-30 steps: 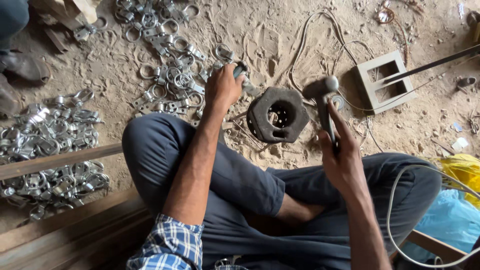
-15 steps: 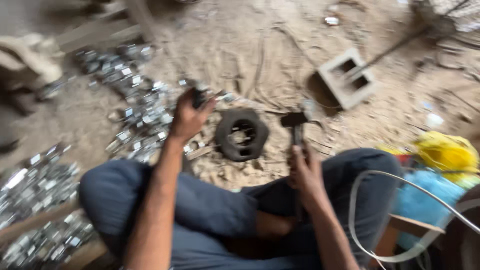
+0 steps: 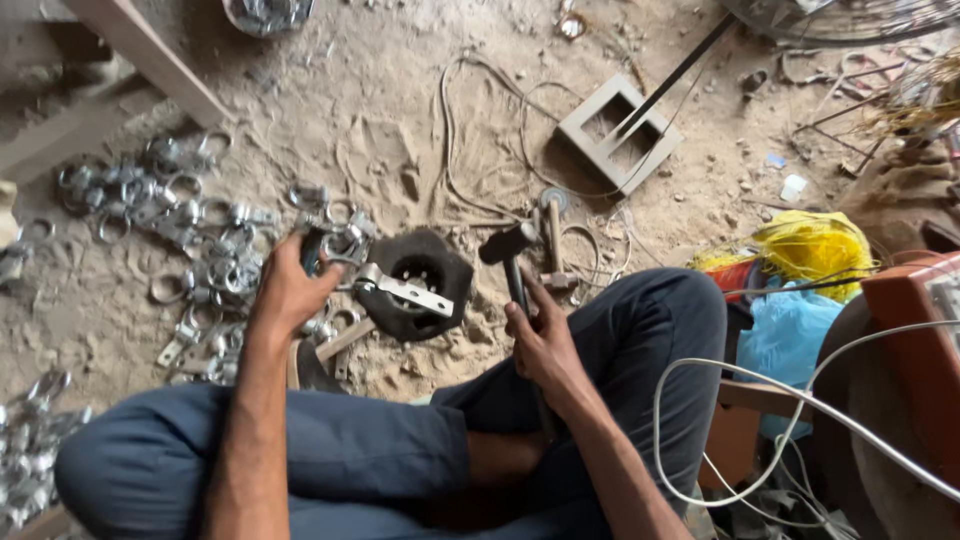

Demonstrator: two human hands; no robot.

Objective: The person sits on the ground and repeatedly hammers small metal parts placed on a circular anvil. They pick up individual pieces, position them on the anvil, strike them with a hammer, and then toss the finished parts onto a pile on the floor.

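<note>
The left hand (image 3: 290, 290) is closing its fingers around a metal clamp (image 3: 385, 285), laying its flat strap across the black ring block (image 3: 418, 285) on the sandy floor. Just right of that block, the right hand (image 3: 540, 345) is gripping a hammer (image 3: 510, 250), head raised.

You sit on a sandy dirt floor (image 3: 400, 90) strewn with shiny metal clamp rings (image 3: 190, 225), a black ring-shaped block (image 3: 420, 285), a grey two-hole block (image 3: 618, 132), loose wire (image 3: 470, 130) and yellow cord (image 3: 812, 245).
</note>
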